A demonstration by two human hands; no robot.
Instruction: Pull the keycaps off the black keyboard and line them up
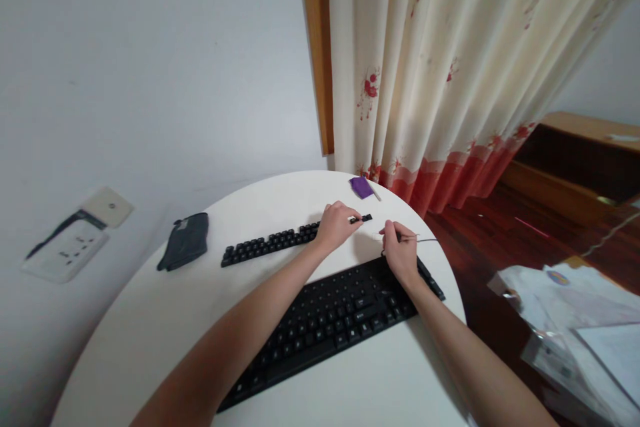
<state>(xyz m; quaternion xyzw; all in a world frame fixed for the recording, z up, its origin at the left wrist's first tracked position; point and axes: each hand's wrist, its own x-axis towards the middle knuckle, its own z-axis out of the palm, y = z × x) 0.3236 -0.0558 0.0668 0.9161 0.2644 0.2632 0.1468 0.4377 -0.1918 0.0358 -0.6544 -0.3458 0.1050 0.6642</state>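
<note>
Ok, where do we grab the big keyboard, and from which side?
I'd grip the keyboard at the middle of its near long edge, coming from the wearer's side: it lies flat, that stretch is uncovered, and the right hand covers part of the far edge.

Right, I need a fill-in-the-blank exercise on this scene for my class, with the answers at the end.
The table is ____ in colour.
The left forearm crosses the large black ____, and the left hand is at the row of loose keys.
The curtain has a wide ____ band along its bottom.
Missing words: white; keyboard; red.
</note>
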